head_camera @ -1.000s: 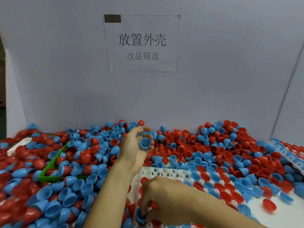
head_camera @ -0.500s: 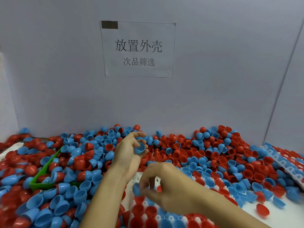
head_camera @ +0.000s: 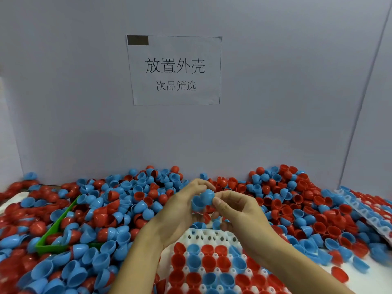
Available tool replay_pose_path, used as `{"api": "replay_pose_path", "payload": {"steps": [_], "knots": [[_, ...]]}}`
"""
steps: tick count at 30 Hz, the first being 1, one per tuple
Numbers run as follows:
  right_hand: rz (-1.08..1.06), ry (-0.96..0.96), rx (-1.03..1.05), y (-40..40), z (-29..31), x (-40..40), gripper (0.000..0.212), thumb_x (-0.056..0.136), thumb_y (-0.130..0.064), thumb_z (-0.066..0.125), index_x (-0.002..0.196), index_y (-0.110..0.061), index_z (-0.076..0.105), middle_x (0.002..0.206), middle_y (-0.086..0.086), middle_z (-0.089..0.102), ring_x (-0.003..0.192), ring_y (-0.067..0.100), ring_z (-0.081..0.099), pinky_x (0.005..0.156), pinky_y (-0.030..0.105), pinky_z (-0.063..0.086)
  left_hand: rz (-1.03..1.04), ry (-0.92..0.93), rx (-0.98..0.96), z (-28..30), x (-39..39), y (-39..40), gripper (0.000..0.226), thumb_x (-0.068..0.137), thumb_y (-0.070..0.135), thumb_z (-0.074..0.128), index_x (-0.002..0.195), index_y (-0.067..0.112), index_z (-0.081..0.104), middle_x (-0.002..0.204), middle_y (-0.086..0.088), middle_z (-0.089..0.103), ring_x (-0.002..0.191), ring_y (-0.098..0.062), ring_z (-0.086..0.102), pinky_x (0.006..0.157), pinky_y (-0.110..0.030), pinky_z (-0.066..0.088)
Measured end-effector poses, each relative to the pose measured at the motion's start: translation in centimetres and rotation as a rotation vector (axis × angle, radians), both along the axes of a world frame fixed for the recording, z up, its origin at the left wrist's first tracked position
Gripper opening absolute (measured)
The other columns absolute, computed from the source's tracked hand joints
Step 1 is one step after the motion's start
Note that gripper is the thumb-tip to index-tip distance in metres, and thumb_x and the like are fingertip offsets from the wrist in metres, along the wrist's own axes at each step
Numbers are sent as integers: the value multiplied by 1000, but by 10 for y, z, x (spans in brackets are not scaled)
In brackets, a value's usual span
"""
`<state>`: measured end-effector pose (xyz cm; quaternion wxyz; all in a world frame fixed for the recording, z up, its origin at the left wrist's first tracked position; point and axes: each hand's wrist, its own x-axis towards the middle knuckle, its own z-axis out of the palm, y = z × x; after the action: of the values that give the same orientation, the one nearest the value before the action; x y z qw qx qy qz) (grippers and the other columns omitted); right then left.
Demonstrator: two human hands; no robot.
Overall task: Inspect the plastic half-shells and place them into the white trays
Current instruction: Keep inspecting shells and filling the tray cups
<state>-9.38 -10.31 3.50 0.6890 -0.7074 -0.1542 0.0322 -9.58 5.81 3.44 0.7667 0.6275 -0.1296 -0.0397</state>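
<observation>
At the far left a green bin lies half buried in the heap of loose red and blue half-shells that spreads across the whole bench. Next to the right, the left hand is raised above the pile with its fingers curled, gripping a blue half-shell from the left side. Touching that one, slightly higher and to its right, is a second blue half-shell, its rounded dome turned up and toward the camera; whether the two are nested or only pressed together cannot be told, nor can the way their open rims face. The right hand meets them from the right, thumb and curled fingers pinching the domed piece. Both shells are held in the air between the hands, above the far edge of the white tray. That tray lies below and nearer the camera, its seats filled with red and blue shells sitting open side up. At the far right another white tray rests tilted on the heap. A printed paper sign is fixed to the grey back wall.
</observation>
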Motion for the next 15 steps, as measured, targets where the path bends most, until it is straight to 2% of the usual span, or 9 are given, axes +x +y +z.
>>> {"api": "replay_pose_path", "payload": {"steps": [4,7,10,13,15], "knots": [[-50,-26,-34,-3,-3,2,14,93,-25,64,91,-25,77,86,1,76,76,16,70,66,24,57,-26,-22,170,-4,2,-6,20,104,22,46,109,11,62,89,-7,61,74,-16,57,59,-26,46],[-50,33,-93,-14,-1,10,15,96,-23,62,99,-24,76,88,-3,76,75,11,72,62,20,54,78,8,331,-7,3,1,17,105,21,49,107,9,61,77,-3,58,62,-13,53,52,-24,43],[-91,39,-178,-40,2,22,18,97,-20,61,97,-28,77,91,-8,77,79,10,73,67,24,54,172,79,604,-12,3,20,12,102,23,53,100,13,59,68,3,54,56,-8,48,52,-23,41],[-160,17,-223,-77,-2,30,18,96,-21,62,95,-30,77,89,-8,77,79,11,73,67,26,55,286,128,852,-20,0,34,12,99,22,47,96,21,58,71,7,54,60,-7,47,58,-23,41],[-216,10,-263,-102,-12,34,18,96,-19,62,95,-29,77,87,-8,77,77,11,73,69,29,57,420,146,942,-21,-2,39,11,100,23,45,96,23,55,74,6,56,55,-4,46,51,-18,38]]}}
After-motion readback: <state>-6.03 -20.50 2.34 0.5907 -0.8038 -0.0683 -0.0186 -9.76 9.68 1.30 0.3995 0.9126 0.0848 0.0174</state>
